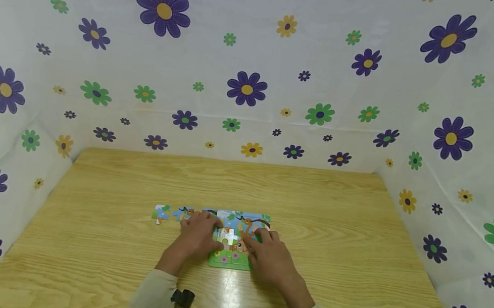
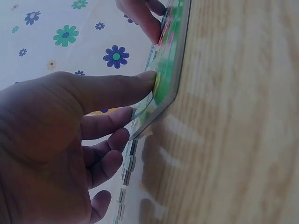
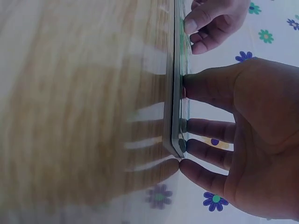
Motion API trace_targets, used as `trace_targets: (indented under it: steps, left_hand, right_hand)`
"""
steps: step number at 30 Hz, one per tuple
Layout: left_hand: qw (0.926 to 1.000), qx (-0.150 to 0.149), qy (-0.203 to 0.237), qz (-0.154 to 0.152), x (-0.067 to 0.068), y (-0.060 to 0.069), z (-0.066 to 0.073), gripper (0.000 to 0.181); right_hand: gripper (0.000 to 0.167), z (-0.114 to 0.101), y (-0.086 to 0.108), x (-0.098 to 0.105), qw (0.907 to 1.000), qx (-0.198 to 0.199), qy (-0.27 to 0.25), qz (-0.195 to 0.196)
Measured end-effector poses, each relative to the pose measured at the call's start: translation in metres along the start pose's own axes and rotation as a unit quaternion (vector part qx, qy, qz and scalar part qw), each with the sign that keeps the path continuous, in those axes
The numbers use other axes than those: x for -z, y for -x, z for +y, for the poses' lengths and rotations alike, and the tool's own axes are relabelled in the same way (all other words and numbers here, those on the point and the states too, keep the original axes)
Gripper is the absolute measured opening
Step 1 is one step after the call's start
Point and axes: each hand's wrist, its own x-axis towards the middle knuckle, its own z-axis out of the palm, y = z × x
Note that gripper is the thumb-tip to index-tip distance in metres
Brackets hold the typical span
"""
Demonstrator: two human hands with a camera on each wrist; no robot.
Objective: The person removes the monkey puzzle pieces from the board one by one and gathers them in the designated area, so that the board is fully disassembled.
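Note:
A jigsaw puzzle board [image 1: 234,266] with a cartoon animal, flowers and green ground lies flat on the table. A pale patch [image 1: 226,236] shows in its left half, among the fitted pieces. My left hand [image 1: 197,233] is at the board's left side, thumb and index finger spread and touching it; its other fingers hang loosely bent in the left wrist view. On the other side, my right hand [image 1: 273,258] rests its thumb on the picture, with fairly straight fingers [image 3: 210,129] along the right edge. Part of the picture is hidden under both hands.
Several loose puzzle pieces [image 1: 161,212] lie in a row left of the board, partly covered by the left hand. The wooden table [image 1: 340,215] extends around them. A white cloth with printed flowers [image 1: 211,63] hangs behind and at both sides.

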Motion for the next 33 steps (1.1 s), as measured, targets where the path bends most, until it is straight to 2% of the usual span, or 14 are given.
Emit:
trace_targets:
  steps: [5,12,19,27,33]
  left_hand:
    - [0.9999,0.003,0.005,0.014,-0.002,0.0,0.0,0.045]
    - [0.9984,-0.01,0.051,0.023,-0.007,0.005,0.0,0.04]
    - [0.9967,-0.015,0.069,0.04,-0.011,0.008,-0.001,0.039]
    - [0.9955,0.003,0.068,0.065,-0.002,0.013,-0.01,0.04]
    - [0.9953,-0.011,0.065,0.072,0.007,0.021,-0.024,0.037]
  right_hand:
    - [0.042,-0.001,-0.002,0.001,1.0,-0.005,0.003,-0.002]
    - [0.041,-0.002,-0.001,0.0,0.9999,-0.011,-0.005,-0.007]
    - [0.041,-0.003,0.0,0.0,0.9998,-0.012,-0.014,-0.003]
    - [0.043,-0.003,0.0,0.002,0.9999,-0.006,-0.012,0.005]
    - [0.04,-0.003,-0.001,0.002,0.9996,-0.011,-0.027,0.003]
